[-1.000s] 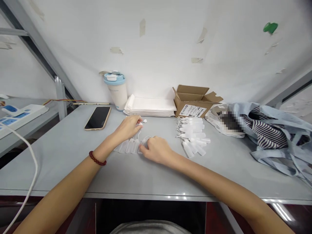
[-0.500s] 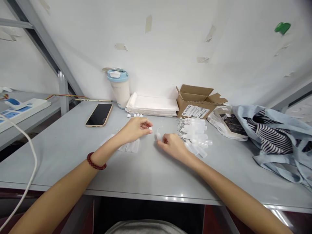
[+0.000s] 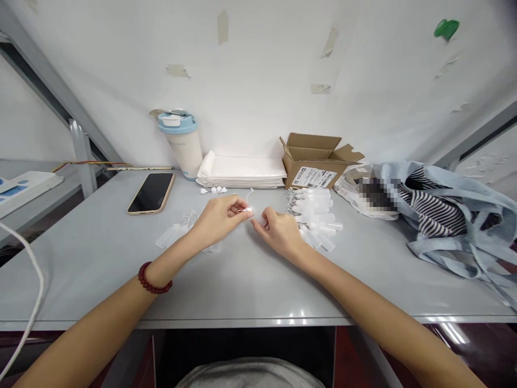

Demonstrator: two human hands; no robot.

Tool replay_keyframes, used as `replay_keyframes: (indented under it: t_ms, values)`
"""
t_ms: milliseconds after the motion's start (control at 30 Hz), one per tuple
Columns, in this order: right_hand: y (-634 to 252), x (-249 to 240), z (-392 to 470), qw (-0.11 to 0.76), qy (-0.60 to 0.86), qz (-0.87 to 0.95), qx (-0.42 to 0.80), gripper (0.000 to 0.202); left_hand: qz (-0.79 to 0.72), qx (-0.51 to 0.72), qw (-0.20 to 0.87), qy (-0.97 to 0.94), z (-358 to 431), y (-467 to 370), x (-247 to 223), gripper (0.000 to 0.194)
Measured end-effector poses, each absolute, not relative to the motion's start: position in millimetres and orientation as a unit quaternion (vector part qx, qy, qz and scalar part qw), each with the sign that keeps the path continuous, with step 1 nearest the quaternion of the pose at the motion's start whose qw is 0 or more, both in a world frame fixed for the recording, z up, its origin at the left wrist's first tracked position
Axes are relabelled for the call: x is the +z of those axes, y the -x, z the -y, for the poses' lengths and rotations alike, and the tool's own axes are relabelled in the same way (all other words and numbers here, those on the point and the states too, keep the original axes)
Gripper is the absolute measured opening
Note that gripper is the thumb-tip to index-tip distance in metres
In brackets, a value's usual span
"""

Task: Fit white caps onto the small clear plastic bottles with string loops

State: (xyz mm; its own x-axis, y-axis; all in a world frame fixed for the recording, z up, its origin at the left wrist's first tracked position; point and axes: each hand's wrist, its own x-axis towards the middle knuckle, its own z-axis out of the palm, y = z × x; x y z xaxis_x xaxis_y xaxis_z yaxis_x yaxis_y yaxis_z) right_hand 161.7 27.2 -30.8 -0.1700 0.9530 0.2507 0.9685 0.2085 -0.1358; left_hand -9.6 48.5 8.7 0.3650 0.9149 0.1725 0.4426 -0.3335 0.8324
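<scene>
My left hand [image 3: 218,216] pinches a small white cap [image 3: 249,209] between thumb and fingertips. Close beside it, my right hand [image 3: 281,233] is closed on a small translucent plastic tube [image 3: 259,207], blurred and partly hidden by the fingers. A thin white string [image 3: 250,195] rises near the tube; where it is fastened I cannot tell. Past my right hand lies a pile of translucent tubes [image 3: 319,206] with string loops. More tubes [image 3: 171,235] lie by my left wrist, partly covered by it. Several loose white caps [image 3: 218,189] sit beyond my left hand.
Along the wall stand a lidded cup [image 3: 183,148], a stack of white padded envelopes [image 3: 244,171] and an open cardboard box [image 3: 313,167]. A phone [image 3: 151,193] lies at left on the grey table [image 3: 238,291]. A blue cloth bag [image 3: 448,215] slumps at right.
The hands have come closer together, bringing the tube up beside the white cap. The whole view has shifted slightly, so the background sits further left.
</scene>
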Motion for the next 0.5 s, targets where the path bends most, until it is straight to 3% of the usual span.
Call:
replay_keyframes:
  t_ms: [500]
  values:
    - [-161.1, -35.4, -24.3, 0.196, 0.59, 0.781, -0.053, 0.021, -0.487, 0.339, 0.406, -0.695, -50.1, 13.5, 16.4, 0.026]
